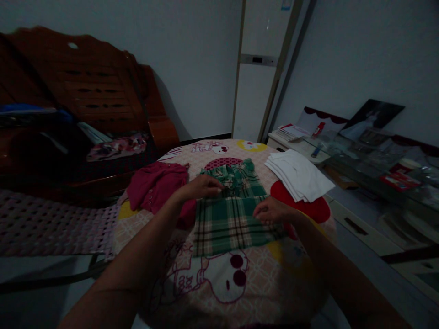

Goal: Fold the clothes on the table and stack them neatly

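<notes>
At the near side of the round, cloth-covered counter (270, 285), a printed cartoon figure (224, 278) lies bare, just short of the green plaid garment (233, 224), which is spread in the middle. Its near hem looks fairly straight, so that edge seems a good guide for keeping the sides square; light, even strokes outward from the middle should take out creases without dragging the panel. The right hand (272, 211) is at the panel's right side, fingers curled in and narrow; the left hand (205, 186), a little farther off, has its fingers bent over the far part. Whether either pinches fabric I cannot tell. The two would probably do best pulling gently against each other. The near panel is smooth, crossed by dark and pale stripes; beyond a straight line across it, the far part is gathered and ruffled, and wants more patient flattening. To the left lies a crumpled magenta garment (156, 185), to the right a stack of white cloths (300, 176); farthest off stands a tall white cabinet-like unit (255, 96).
</notes>
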A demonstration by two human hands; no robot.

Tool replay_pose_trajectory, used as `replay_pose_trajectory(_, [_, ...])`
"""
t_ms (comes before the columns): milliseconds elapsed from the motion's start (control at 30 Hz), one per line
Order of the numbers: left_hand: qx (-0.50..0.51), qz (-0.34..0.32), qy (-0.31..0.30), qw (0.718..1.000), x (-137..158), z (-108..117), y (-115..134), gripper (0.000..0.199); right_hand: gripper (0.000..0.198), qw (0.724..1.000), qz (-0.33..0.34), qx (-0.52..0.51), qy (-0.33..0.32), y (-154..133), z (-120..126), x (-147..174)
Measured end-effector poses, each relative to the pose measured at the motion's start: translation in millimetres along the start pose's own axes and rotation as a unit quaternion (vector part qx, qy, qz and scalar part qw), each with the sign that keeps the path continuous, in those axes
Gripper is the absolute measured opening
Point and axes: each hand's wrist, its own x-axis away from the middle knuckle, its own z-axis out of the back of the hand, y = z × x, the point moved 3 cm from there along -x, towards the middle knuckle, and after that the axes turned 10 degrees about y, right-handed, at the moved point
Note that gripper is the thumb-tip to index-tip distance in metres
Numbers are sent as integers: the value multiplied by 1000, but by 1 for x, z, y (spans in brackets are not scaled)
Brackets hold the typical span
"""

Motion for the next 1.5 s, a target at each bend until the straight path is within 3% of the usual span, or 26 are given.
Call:
replay_pose_trajectory(67, [-94,27,152,984,-19,16,-11,35,30,997,9,-28,68,-4,6,-9])
replay_pose_trajectory(167, [-193,99,251,943,-42,26,-29,39,28,990,34,-45,132,-10,9,-27])
replay_pose_trajectory(400, [-247,196,233,920,-65,17,-64,38,23,957,64,-33,282,-3,26,-81])
replay_pose_trajectory(500, [-246,223,247,910,-64,13,-74,38,27,915,47,59,396,9,51,-106])
replay_pose_trajectory(600, [-222,233,251,913,-62,12,-77,35,36,868,-17,157,471,24,75,-131])
replay_pose_trajectory(667, [-205,240,241,918,-63,11,-77,33,43,855,-74,193,477,32,86,-151])
replay_pose_trajectory(767, [-191,253,230,920,-65,9,-71,30,48,859,-114,216,450,37,95,-182])
replay_pose_trajectory(1000, [-177,227,254,923,-71,6,-66,28,32,898,-99,252,346,20,91,-226])
replay_pose_trajectory(1100, [-184,206,243,930,-70,7,-71,32,29,884,-96,280,361,12,90,-218])
replay_pose_trajectory(1233, [-211,219,259,917,-66,13,-75,30,32,824,-129,323,448,7,104,-186])
replay_pose_trajectory(1333, [-227,247,284,898,-62,17,-75,31,31,789,-151,359,476,9,115,-162])
replay_pose_trajectory(1500, [-226,259,302,889,-60,17,-76,31,32,789,-158,415,423,13,111,-147])
